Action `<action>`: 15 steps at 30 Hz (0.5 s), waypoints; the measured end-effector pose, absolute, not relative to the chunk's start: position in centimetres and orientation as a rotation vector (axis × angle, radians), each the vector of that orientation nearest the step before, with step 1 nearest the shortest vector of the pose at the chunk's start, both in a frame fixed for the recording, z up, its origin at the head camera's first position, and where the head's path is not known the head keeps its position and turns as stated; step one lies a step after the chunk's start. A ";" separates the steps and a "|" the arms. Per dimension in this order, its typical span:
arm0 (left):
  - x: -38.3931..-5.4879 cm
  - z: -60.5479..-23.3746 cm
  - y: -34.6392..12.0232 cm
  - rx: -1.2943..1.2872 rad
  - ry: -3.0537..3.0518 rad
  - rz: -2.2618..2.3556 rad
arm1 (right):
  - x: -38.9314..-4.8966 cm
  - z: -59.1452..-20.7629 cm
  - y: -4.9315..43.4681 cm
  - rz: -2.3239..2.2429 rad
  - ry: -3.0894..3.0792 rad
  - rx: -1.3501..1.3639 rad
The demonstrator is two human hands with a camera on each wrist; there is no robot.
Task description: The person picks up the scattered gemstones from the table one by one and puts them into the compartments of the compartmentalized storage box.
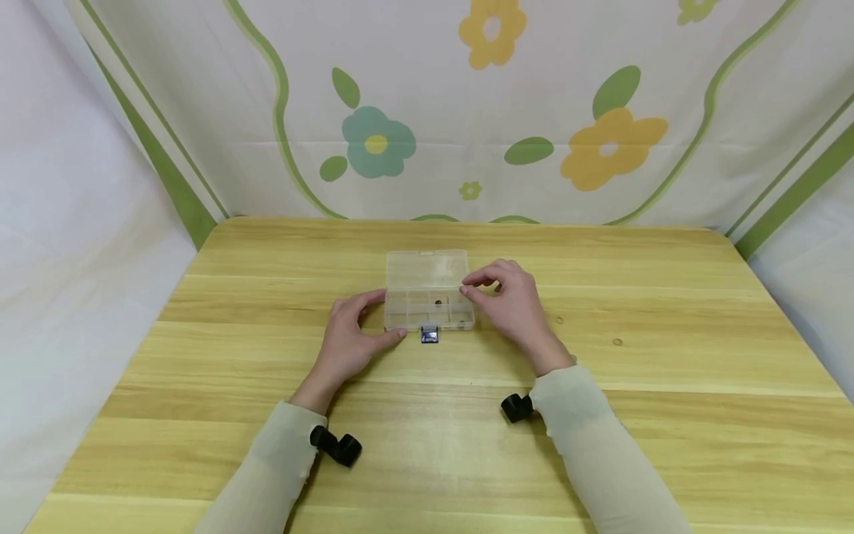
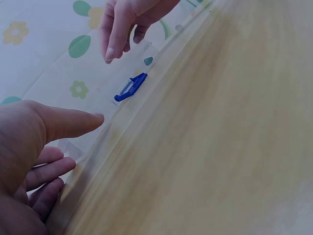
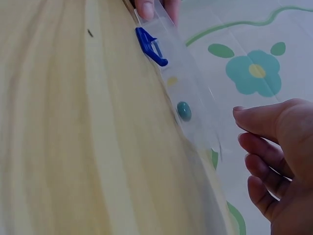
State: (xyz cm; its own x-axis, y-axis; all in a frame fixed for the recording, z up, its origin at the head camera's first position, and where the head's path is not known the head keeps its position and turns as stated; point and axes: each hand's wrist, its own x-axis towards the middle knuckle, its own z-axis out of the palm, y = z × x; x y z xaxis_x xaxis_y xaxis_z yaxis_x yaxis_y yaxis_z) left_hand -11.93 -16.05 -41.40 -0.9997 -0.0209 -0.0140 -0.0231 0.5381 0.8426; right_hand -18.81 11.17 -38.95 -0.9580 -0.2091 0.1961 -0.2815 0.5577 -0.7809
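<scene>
A clear plastic compartment box lies on the table with its lid raised at the back. Its blue latch hangs at the front edge. Inside are a small reddish-brown piece and, at the front right, a teal oval bead or stone. My left hand holds the box's left end, thumb at the front corner and fingers along the side. Beside the right end is my right hand, thumb and index fingertips close together near the hinge. Whether something tiny sits between them is hidden.
Two small rings, one nearer and one farther, lie on the wooden table right of the box. A flower-printed cloth hangs behind the table. Black wrist devices are on both sleeves.
</scene>
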 end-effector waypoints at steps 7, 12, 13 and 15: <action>-11.9 -41.5 -16.0 -0.041 2.752 1.507 | -18.7 -39.2 12.7 1.344 -2.734 0.361; -11.9 -41.5 -16.0 -0.044 2.750 1.513 | -18.7 -39.3 13.6 1.328 -2.730 0.346; -11.9 -41.5 -16.0 -0.045 2.746 1.516 | -18.7 -39.3 13.8 1.328 -2.727 0.346; -11.9 -41.4 -16.0 -0.046 2.745 1.514 | -18.7 -39.2 14.1 1.330 -2.722 0.343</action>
